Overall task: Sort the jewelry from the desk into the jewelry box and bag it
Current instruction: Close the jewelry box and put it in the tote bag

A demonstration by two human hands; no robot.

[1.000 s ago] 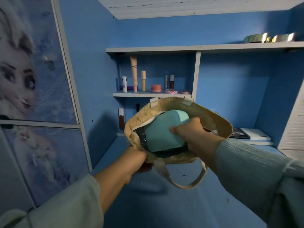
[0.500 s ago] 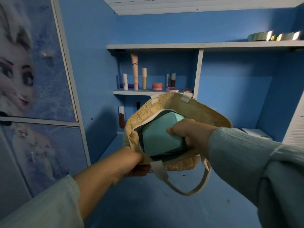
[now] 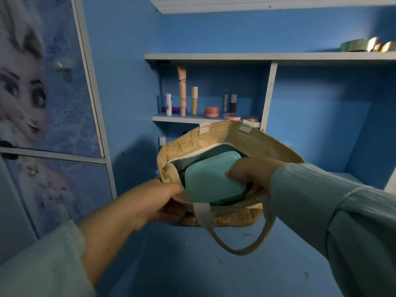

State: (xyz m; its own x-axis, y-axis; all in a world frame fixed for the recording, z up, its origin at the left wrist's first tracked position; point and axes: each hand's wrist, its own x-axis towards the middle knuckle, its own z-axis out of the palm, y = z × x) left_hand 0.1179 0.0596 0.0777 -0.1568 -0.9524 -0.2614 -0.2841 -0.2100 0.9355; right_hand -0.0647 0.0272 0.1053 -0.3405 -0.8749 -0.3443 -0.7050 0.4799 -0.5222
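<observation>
- The left hand (image 3: 165,202) pinches the near rim of the woven bag (image 3: 274,142), likely to keep its mouth spread.
- The right hand (image 3: 250,174) is clamped on the teal jewelry box (image 3: 210,181), which sits partly inside the bag, just right of the left hand.
- Both are held above the blue bench (image 3: 192,271).

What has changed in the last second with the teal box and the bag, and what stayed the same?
The right hand has pushed the teal jewelry box deeper into the woven bag; a second ago much of it stood above the rim, now it lies mostly inside. Nothing was released: the right hand still grips the box, and the left hand still holds the bag's near edge open.
</observation>
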